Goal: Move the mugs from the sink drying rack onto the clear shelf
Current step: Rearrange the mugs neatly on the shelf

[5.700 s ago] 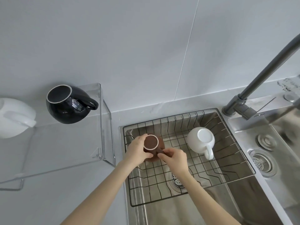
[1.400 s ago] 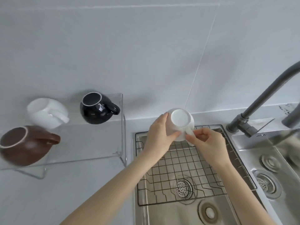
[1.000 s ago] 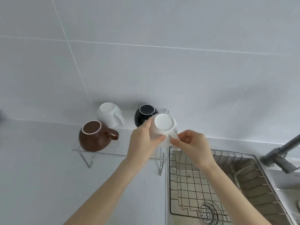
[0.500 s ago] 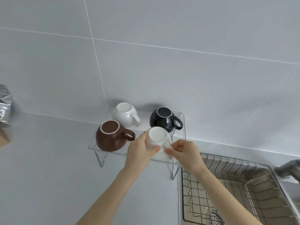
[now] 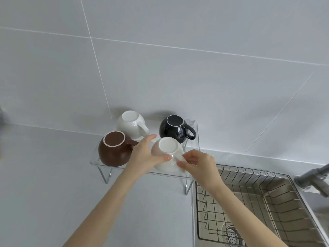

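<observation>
Four mugs occupy the clear shelf (image 5: 193, 122) on a grey counter (image 5: 44, 193) against a tiled wall (image 5: 178, 68); sink rack (image 5: 267, 202) at near right. Since half a second ago, the white mug (image 5: 167, 154) has settled onto the shelf's near right. It stands inverted, axis vertical, handle toward the near right. Left hand (image 5: 144, 155) cups its side; right hand (image 5: 197, 163) pinches the handle.

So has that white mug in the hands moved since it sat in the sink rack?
Yes. The held white mug has gone left, from the drying rack to the clear shelf.
</observation>
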`<state>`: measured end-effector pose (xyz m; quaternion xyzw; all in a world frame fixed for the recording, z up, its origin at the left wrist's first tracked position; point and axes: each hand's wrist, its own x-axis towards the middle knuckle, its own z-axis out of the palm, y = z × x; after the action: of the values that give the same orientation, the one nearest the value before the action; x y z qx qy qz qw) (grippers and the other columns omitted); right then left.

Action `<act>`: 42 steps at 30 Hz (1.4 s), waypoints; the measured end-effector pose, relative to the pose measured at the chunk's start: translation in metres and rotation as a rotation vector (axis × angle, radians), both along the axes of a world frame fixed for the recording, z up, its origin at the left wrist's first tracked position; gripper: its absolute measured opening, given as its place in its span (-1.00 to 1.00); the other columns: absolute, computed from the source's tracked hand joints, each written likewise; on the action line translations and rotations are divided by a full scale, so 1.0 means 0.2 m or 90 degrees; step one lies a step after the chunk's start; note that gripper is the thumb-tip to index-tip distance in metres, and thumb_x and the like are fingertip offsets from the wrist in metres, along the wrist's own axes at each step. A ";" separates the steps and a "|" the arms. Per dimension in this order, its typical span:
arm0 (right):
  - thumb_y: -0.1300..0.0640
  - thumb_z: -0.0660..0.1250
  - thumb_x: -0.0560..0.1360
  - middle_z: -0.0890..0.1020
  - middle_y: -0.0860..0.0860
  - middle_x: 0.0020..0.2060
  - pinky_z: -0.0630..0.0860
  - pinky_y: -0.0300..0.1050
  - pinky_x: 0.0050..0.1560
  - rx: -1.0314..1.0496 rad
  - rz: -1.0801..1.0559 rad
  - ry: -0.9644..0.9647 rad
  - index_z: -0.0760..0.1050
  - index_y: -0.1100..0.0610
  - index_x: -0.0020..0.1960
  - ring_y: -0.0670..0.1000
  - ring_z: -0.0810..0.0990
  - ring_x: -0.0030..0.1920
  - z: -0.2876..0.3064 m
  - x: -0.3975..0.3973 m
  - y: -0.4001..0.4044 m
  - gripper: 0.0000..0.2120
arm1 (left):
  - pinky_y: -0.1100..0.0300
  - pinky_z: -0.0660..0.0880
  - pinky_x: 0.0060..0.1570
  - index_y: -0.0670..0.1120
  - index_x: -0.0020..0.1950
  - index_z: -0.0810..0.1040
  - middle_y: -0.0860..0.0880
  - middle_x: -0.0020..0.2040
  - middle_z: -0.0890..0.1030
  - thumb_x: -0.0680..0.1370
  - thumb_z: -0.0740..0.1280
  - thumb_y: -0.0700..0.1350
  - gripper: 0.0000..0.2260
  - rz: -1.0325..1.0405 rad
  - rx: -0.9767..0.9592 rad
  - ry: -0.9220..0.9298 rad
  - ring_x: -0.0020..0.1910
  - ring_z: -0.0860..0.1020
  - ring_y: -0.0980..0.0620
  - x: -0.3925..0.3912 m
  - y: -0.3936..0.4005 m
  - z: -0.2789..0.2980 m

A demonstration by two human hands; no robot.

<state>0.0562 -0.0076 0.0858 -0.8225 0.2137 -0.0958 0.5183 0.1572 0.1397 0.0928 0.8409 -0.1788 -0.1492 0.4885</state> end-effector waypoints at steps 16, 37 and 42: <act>0.23 0.42 0.39 0.69 -0.05 -0.25 0.48 -0.49 -0.22 -0.007 0.117 0.015 0.59 0.04 -0.11 -0.19 0.62 -0.30 0.06 0.05 -0.23 -0.87 | 0.36 0.38 0.23 -0.11 0.35 0.37 0.06 0.25 0.50 0.26 0.51 -0.11 -0.32 0.020 -0.108 -0.081 0.18 0.50 0.10 -0.14 -0.01 -0.16; 0.15 0.38 0.43 0.66 -0.04 -0.02 0.47 -0.47 -0.02 -0.039 0.102 0.019 0.58 0.08 0.07 -0.14 0.61 -0.02 0.07 0.11 -0.30 -0.79 | 0.29 0.37 0.12 -0.07 0.27 0.47 0.16 0.15 0.46 0.36 0.48 -0.11 -0.50 0.049 -0.115 -0.055 0.12 0.48 0.07 -0.07 -0.03 -0.04; 0.27 0.28 0.48 0.62 0.11 0.09 0.48 -0.27 0.08 -0.117 -0.063 -0.060 0.50 0.22 0.19 0.04 0.57 0.06 0.09 0.27 -0.31 -0.72 | 0.19 0.35 0.22 -0.07 0.34 0.38 0.00 0.29 0.47 0.46 0.36 -0.07 -0.54 0.016 -0.103 -0.058 0.20 0.44 0.03 0.18 -0.16 0.06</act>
<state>0.1096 -0.0702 0.1047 -0.8496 0.2195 -0.1789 0.4450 0.1931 0.1084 0.1052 0.8068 -0.2016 -0.0893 0.5482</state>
